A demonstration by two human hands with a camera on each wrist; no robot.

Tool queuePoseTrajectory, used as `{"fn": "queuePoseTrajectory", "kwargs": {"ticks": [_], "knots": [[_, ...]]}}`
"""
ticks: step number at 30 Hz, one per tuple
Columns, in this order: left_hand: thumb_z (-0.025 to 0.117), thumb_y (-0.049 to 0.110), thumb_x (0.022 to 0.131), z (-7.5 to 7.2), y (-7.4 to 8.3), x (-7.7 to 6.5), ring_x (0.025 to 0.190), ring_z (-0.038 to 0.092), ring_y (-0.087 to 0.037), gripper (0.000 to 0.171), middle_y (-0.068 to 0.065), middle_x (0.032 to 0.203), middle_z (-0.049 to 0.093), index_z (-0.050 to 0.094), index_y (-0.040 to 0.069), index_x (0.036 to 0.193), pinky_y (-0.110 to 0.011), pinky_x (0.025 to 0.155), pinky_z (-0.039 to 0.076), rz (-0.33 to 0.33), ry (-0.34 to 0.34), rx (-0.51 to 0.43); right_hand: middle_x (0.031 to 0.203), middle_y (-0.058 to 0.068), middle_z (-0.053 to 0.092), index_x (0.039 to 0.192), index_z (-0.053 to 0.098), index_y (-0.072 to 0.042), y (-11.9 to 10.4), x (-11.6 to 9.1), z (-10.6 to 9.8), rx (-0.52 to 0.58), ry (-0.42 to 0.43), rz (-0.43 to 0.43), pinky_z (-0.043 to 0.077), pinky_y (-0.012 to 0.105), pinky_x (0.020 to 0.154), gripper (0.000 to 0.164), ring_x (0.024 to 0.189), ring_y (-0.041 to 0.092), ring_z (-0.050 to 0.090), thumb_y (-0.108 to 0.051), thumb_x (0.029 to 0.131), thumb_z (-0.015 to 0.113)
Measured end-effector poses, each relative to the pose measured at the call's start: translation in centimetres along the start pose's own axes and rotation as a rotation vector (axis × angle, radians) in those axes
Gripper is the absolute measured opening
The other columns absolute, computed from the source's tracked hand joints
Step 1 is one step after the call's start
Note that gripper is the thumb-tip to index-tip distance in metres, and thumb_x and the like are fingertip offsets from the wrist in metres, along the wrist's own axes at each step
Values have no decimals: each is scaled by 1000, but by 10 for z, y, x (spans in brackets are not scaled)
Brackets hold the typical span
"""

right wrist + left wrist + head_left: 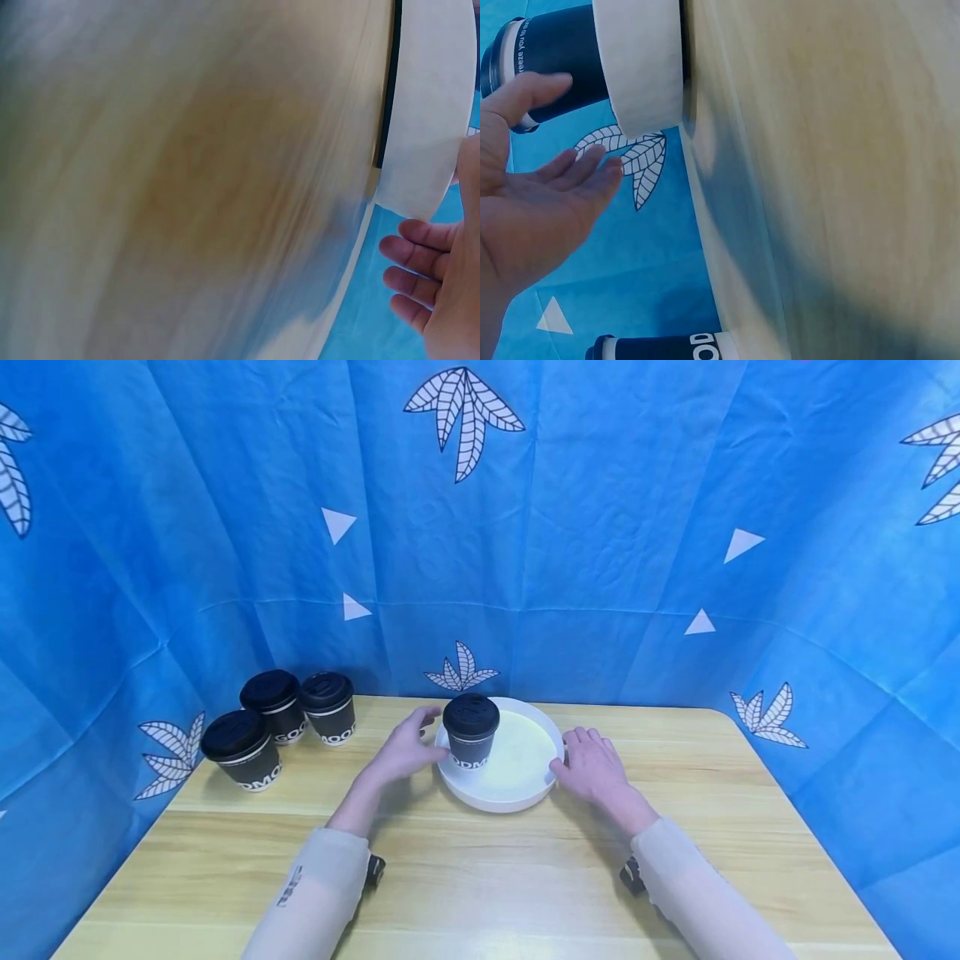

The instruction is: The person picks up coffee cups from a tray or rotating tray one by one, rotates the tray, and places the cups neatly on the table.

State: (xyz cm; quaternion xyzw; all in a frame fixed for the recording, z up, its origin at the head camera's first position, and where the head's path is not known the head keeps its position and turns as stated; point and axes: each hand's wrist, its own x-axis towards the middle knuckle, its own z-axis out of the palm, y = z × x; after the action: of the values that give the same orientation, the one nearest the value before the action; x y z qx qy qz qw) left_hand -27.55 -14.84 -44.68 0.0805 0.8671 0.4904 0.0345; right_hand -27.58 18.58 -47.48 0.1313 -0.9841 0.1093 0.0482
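A white round tray (525,747) sits on the wooden table. A paper coffee cup (471,745) with a black lid stands upright on its left part. My left hand (405,748) is beside the tray's left rim, its thumb close to the cup and its fingers spread apart. The left wrist view shows the thumb overlapping the cup (562,64) and the palm bare. At the tray's right side, my right hand (596,768) holds the rim, thumb over it. In the right wrist view the fingers (416,259) lie along the outside of the tray wall (431,105).
Three more lidded cups stand close together at the back left: a front one (243,760), a rear one (276,714) and a right one (330,714). A blue curtain (600,568) hangs behind the table (480,877) and along both its sides.
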Motion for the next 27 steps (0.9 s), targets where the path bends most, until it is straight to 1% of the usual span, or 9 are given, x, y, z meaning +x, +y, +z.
{"fn": "queuePoseTrajectory", "kwargs": {"ticks": [3, 5, 7, 11, 14, 19, 22, 27], "knots": [[86, 14, 81, 0, 2, -1, 149, 36, -44, 95, -18, 164, 36, 33, 8, 160, -57, 120, 34, 29, -15, -24, 128, 18, 60, 134, 57, 2, 0, 0, 0, -1, 0, 0, 46, 50, 97, 55, 117, 35, 52, -39, 97, 56], [89, 17, 79, 1, 4, -1, 151, 34, -42, 101, -17, 165, 35, 31, 9, 161, -56, 122, 31, 49, -25, -54, 129, 17, 60, 135, 57, 2, 1, 0, 1, 4, 1, 2, 46, 50, 98, 55, 118, 35, 52, -39, 97, 56], [91, 20, 79, 4, 4, 0, 152, 32, -40, 105, -18, 166, 33, 29, 7, 162, -53, 124, 29, 73, -37, -82, 129, 17, 60, 134, 57, 2, 1, 0, 1, 7, 3, 0, 46, 50, 98, 55, 118, 35, 52, -38, 96, 56], [93, 25, 77, 8, 5, 3, 154, 30, -37, 111, -17, 168, 30, 25, 8, 164, -50, 125, 27, 89, -47, -131, 126, 17, 60, 133, 57, 2, 1, 0, 1, 6, 12, -5, 47, 50, 96, 54, 116, 35, 52, -37, 96, 57], [94, 26, 76, 11, 6, 7, 154, 30, -36, 113, -16, 168, 29, 25, 10, 164, -49, 125, 27, 80, -44, -152, 126, 17, 60, 133, 57, 1, 1, 0, 1, 7, 14, -5, 47, 50, 96, 53, 116, 35, 52, -37, 96, 57], [94, 20, 76, 17, 5, 13, 153, 31, -38, 109, -18, 166, 34, 28, 7, 162, -50, 125, 26, 60, -52, -197, 128, 17, 60, 133, 57, 1, 1, -1, 1, 13, 11, -4, 47, 51, 98, 54, 117, 35, 52, -38, 96, 56], [95, 22, 75, 21, 6, 14, 153, 33, -37, 108, -16, 163, 38, 30, 9, 160, -52, 125, 27, 34, -49, -203, 128, 17, 60, 133, 57, 1, 2, -1, 1, 15, 13, -3, 47, 51, 98, 54, 117, 35, 52, -38, 96, 57], [95, 25, 75, 26, 6, 16, 151, 35, -36, 107, -14, 161, 41, 31, 11, 160, -56, 124, 27, 3, -35, -196, 125, 17, 60, 132, 58, 2, 1, -1, 0, 22, 12, -3, 47, 50, 95, 52, 113, 34, 52, -36, 96, 57]]}}
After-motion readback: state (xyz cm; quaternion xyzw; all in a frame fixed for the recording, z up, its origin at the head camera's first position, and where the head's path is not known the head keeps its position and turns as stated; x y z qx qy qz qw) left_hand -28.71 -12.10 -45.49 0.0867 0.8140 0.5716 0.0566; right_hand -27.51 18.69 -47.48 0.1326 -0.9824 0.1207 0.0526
